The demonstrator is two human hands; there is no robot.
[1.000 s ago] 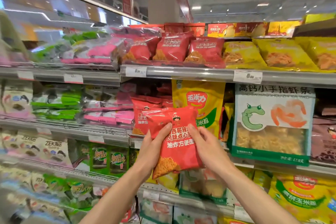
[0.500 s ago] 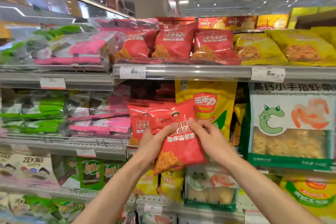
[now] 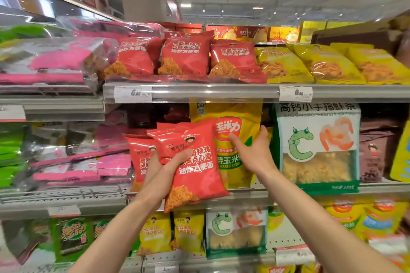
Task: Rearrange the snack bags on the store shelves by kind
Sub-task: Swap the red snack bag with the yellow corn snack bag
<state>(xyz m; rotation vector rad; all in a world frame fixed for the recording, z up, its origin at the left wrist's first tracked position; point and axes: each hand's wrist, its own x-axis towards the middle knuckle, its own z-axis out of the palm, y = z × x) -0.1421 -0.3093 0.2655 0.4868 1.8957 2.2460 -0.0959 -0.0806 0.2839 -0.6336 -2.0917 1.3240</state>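
My left hand (image 3: 165, 172) grips a red noodle-snack bag (image 3: 195, 170) in front of the middle shelf, thumb across its face. Another red bag (image 3: 139, 157) of the same kind stands behind it on that shelf. My right hand (image 3: 253, 150) has let go of the red bag and reaches with spread fingers onto a tall yellow corn-snack bag (image 3: 230, 139) standing on the middle shelf. Three matching red bags (image 3: 186, 55) lie in a row on the upper shelf (image 3: 213, 92), with yellow bags (image 3: 328, 64) to their right.
A large white-and-green shrimp-strip bag (image 3: 317, 144) stands right of the yellow bag. Pink packs (image 3: 88, 157) and green packs (image 3: 11, 150) fill the left shelves. Small yellow bags (image 3: 173, 232) and a smaller shrimp-strip bag (image 3: 235, 230) sit on the lower shelf.
My right hand released the red bag and moved right onto the yellow corn-snack bag. My left hand now holds the red bag alone, a little lower and tilted.
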